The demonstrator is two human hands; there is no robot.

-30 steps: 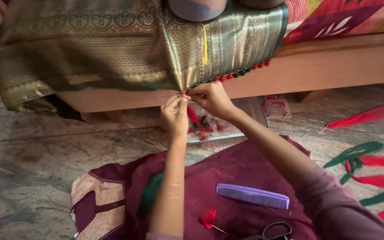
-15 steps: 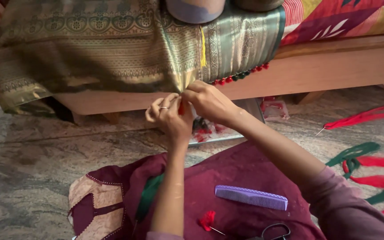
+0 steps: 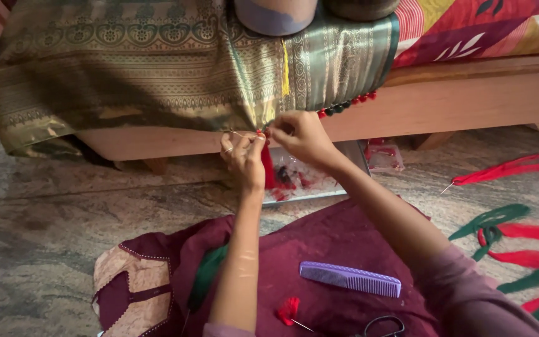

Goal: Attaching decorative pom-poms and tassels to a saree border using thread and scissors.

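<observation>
Both hands (image 3: 269,140) pinch red tassel (image 3: 267,167) – sari edge (image 3: 157,118).

Left hand (image 3: 242,156): a second ago I see it pinched tight against the fabric edge (image 3: 244,122); half a second ago its fingers spread open; now they are closed again just under the hem.
Red tassel (image 3: 267,167): barely showing before, now I see it hanging long between the two hands, below the hem.
Right hand (image 3: 301,134): it sits slightly higher and further right of the left hand than a second ago, fingertips pinching at the tassel's top.
</observation>
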